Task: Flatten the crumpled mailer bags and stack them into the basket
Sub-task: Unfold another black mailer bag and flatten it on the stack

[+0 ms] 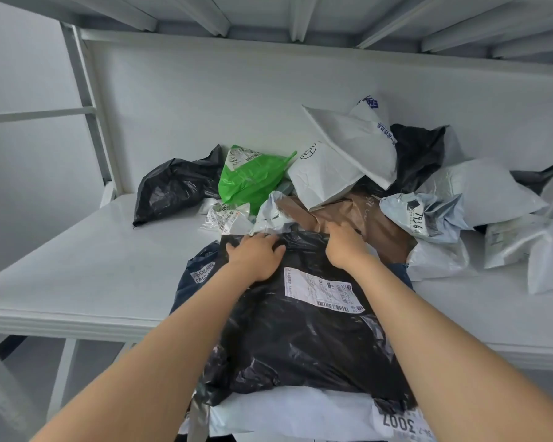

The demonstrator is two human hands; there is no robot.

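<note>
Left hand (256, 255) flat, fingers spread, pressing black bag (300, 342) smooth atop stack (294, 413) at counter (93, 266) edge; right hand (345, 245) curled round bag's far edge, likely pulling it taut. Crumpled pile (326, 177) waits behind; basket unseen.

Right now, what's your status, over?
Left grip flat on black mailer bag. Right grip curled round its far edge. Crumpled pile crowds just behind.

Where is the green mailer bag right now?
Head view: the green mailer bag lies left of centre on the table, between a crumpled black bag and a white mailer.
</note>
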